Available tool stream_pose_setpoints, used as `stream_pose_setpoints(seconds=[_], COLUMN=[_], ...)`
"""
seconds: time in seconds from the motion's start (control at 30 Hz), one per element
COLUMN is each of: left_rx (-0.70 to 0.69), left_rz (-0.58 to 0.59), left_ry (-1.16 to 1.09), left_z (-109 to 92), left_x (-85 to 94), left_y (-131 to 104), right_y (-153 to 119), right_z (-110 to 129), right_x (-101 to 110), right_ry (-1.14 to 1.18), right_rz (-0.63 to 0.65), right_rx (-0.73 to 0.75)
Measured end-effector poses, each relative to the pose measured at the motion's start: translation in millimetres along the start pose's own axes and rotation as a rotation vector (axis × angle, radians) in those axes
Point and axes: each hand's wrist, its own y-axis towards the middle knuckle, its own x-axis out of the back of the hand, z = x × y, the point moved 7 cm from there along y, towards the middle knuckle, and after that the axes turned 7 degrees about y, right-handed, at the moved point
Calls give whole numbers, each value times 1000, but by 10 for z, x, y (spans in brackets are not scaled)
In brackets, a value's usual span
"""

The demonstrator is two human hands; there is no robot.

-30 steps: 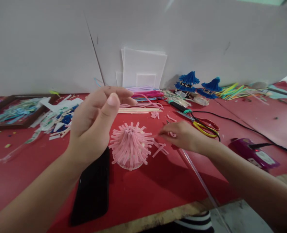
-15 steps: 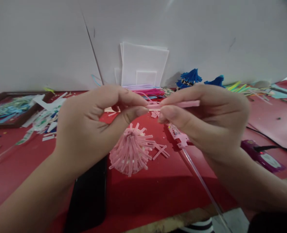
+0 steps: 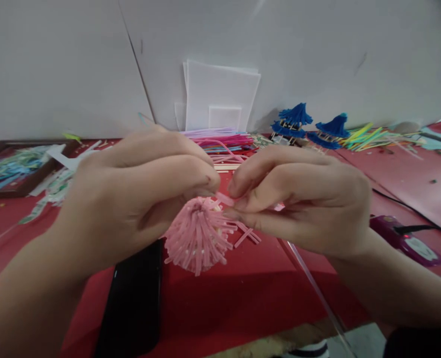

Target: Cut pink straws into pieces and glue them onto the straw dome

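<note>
A pink cone, covered in fuzzy pipe-cleaner-like strips that fan down from its tip, stands on the red table in front of me. My left hand is curled at its left and far side, fingers closed close to the tip; the thumb is mostly hidden, and I cannot tell what it grips. A short pink strip is pinched between the thumb and fingers of my right hand, just right of the tip, its free end pointing toward my left fingertips. Several cut pink strips lie right of the cone.
A black phone lies under my left wrist. Partly covered by my right hand, a glue gun's clear stick sticks out. Further back are colourful pipe cleaners, blue cone models, a scrap-filled frame and a corded purple device.
Both hands have come down from above the cone to its tip. The strip, earlier stretched level between both hands, is now in my right pinch; my left fingers have curled over.
</note>
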Motion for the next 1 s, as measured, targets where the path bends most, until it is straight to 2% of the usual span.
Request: stream_pose_setpoints(seconds=[0.07, 0.13, 0.33, 0.5, 0.63, 0.77, 0.9, 1.0], left_rx=[2, -4, 30, -134, -143, -203, -161, -136], left_rz=[3, 8, 24, 32, 49, 68, 73, 95], left_ry=[-12, -28, -34, -110, -44, 1, 20, 5], left_z=[36, 57, 42, -41, 6, 1, 58, 87], left_x=[48, 73, 3, -46, -45, -55, -28, -9], left_y=[17, 26, 3, -9, -21, -34, -35, -51], right_y=[2, 0, -5, -29, -28, -32, -55, -54], right_z=[18, 32, 48, 42, 40, 26, -6, -38], right_x=[-17, -10, -11, -38, -46, -62, -31, 16], right_ry=[11, -9, -69, 6, 19, 29, -19, -35], right_rz=[34, 13, -51, -2, 46, 166, 245, 212], right_rx=[-11, -14, 9, 16, 39, 39, 46, 55])
